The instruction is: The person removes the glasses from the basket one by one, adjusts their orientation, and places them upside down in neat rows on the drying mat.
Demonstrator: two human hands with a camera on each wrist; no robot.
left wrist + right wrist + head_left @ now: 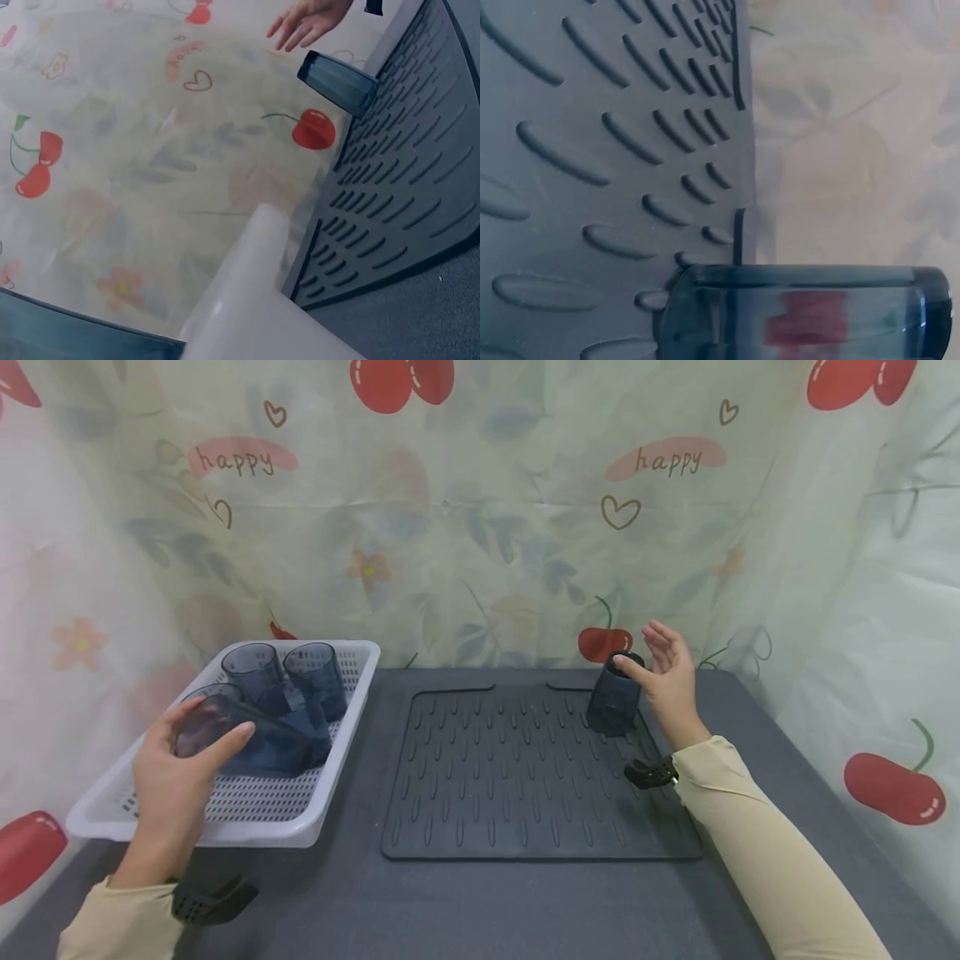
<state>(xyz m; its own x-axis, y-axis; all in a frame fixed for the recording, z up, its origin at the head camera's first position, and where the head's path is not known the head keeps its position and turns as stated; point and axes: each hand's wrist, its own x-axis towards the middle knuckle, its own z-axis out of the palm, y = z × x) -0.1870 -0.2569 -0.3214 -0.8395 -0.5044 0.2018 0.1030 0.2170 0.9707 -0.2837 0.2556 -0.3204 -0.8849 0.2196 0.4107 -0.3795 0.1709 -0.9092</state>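
In the head view, my left hand (178,768) grips one end of a blue-tinted drinking glass (273,747) that lies tilted on its side in the white plastic basket (262,833). Part of that glass hides behind the fingers and thumb. More blue glasses (315,681) stand behind it in the basket. At the mat's back right corner, another blue glass (613,702) stands upside down, its thick base up. My right hand (671,681) is right beside that base, fingers extended; in the left wrist view the right hand (311,22) shows apart from the glass (339,81).
A dark ridged drying mat (525,777) covers the middle of the grey table (480,906). Patterned curtains (465,568) hang close behind the table and along both sides. The basket's raised rim stands left of the mat.
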